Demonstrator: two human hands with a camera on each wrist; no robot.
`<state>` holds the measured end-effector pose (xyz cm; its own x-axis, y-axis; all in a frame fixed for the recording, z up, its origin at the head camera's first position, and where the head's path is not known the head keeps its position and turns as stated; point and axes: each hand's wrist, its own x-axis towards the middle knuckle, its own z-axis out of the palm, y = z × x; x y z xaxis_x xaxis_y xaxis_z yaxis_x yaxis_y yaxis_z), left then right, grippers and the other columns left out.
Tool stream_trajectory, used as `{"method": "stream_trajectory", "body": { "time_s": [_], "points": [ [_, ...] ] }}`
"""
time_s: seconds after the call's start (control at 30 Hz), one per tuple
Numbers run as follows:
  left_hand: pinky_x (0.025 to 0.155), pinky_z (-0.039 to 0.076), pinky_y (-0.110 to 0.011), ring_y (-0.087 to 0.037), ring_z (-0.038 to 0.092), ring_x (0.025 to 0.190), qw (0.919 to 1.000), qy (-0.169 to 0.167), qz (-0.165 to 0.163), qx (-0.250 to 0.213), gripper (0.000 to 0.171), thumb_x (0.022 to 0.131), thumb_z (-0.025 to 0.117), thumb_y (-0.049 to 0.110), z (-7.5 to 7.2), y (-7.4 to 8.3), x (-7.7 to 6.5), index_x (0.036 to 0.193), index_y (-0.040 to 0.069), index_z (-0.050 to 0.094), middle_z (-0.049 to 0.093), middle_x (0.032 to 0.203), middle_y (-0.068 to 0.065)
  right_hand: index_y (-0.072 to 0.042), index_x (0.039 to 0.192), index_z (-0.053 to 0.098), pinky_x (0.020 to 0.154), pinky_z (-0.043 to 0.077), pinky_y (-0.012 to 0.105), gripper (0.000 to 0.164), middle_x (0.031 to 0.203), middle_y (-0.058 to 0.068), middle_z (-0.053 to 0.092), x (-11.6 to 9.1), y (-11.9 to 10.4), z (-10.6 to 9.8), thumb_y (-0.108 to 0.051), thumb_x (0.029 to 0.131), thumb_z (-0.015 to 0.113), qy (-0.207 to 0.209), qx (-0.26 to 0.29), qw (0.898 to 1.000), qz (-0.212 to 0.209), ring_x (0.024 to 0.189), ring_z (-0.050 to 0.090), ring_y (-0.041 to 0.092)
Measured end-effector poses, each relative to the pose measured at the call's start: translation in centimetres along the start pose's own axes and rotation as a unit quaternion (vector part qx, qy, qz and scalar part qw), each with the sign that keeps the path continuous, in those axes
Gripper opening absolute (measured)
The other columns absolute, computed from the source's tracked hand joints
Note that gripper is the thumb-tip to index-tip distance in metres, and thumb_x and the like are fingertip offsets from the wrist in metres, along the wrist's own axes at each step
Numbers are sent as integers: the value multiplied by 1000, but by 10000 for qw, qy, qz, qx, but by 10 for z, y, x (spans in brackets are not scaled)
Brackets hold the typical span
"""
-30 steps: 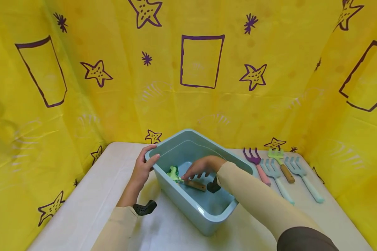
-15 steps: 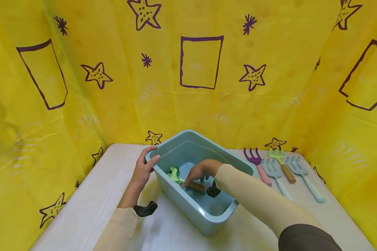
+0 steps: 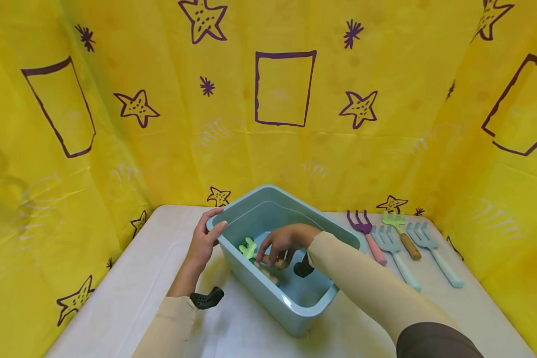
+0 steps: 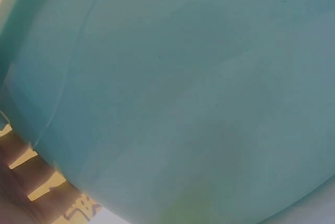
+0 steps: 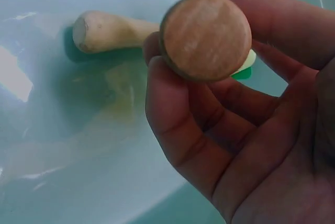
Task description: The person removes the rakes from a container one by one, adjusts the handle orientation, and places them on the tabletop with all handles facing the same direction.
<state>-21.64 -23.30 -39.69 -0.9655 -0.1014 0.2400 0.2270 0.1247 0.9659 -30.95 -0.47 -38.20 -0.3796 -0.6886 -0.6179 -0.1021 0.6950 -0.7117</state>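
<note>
My left hand (image 3: 204, 234) grips the left corner of a blue-green plastic bin (image 3: 261, 286), thumb over the rim; its fingers (image 4: 39, 179) show at the bin's outer side in the left wrist view. Reaching inside the bin, my right hand (image 3: 286, 242) holds a small hand fork with a light green head (image 3: 248, 248) by its round wooden handle (image 5: 205, 36). Thumb and fingers curl round that handle. Below it on the bin floor lies a second, paler wooden handle (image 5: 112, 33); the hand hides part of it.
Right of the bin, several hand forks lie on the white tabletop (image 3: 138, 258): a purple one with a pink handle (image 3: 376, 248), a green one with a wooden handle (image 3: 410, 247), and pale blue ones, including the rightmost fork (image 3: 445, 268). Yellow patterned cloth (image 3: 282, 159) surrounds the table.
My right fingers have closed round the fork's wooden handle and raised it a little, baring the paler handle beneath. My left hand and the bin stay put.
</note>
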Motion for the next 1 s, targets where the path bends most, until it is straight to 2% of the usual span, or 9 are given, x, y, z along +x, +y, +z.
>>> {"method": "stream_trajectory", "body": {
  "time_s": [0.1,0.23,0.33,0.47,0.53,0.6,0.83,1.0],
  "points": [
    [97,43,-55,-39,47,123,9999,-24,-122,51,49,99,55,21,2,16,-7,143,8,40,40,144,-18,-8,121,67,71,55,35,34,105,8,57,0,-1,-1,-1,88,64,-81,43,10000,-8,83,54,21],
    [98,42,-55,-40,45,125,9998,-18,-156,106,49,99,54,21,1,17,-8,144,7,39,39,145,-18,-6,125,63,73,54,33,38,112,9,55,-3,-4,-4,0,88,64,-182,58,9998,-17,82,54,21],
    [99,41,-55,-40,44,125,9999,-18,-128,36,49,99,55,22,-1,9,-4,144,9,39,38,146,-18,-1,129,57,72,55,33,42,113,13,54,-7,-6,-7,4,88,62,-285,370,9989,12,78,57,23],
    [98,42,-54,-37,46,124,9999,42,-111,-31,48,98,57,25,-5,-8,4,143,15,42,40,146,-14,2,130,51,71,57,35,41,92,16,56,-10,-9,-9,9,90,57,-440,918,9948,44,71,61,28],
    [98,43,-53,-36,47,123,9999,74,-91,-25,48,98,58,27,-6,-13,6,142,17,43,40,145,-12,0,126,53,71,57,37,36,83,14,55,-13,-10,-10,10,91,56,-457,1016,9938,3,69,62,29],
    [97,44,-53,-36,48,123,9999,99,-61,16,48,98,58,29,-7,-16,7,142,18,43,41,145,-11,-3,121,55,71,57,37,32,80,14,54,-14,-11,-11,10,91,56,-461,1064,9932,-55,69,63,29],
    [95,46,-52,-38,50,119,9999,87,50,-31,46,97,59,29,-5,-17,7,140,18,45,43,141,-13,-6,115,57,68,57,37,31,92,21,55,-19,-11,-13,13,90,55,-283,1237,9915,-269,68,62,31],
    [94,47,-50,-37,52,117,10000,86,19,8,46,97,60,29,-3,-18,7,140,19,45,44,141,-12,-6,115,57,69,57,37,30,97,19,55,-24,-12,-16,12,91,56,-180,1207,9915,-461,70,62,31]
  ]
}}
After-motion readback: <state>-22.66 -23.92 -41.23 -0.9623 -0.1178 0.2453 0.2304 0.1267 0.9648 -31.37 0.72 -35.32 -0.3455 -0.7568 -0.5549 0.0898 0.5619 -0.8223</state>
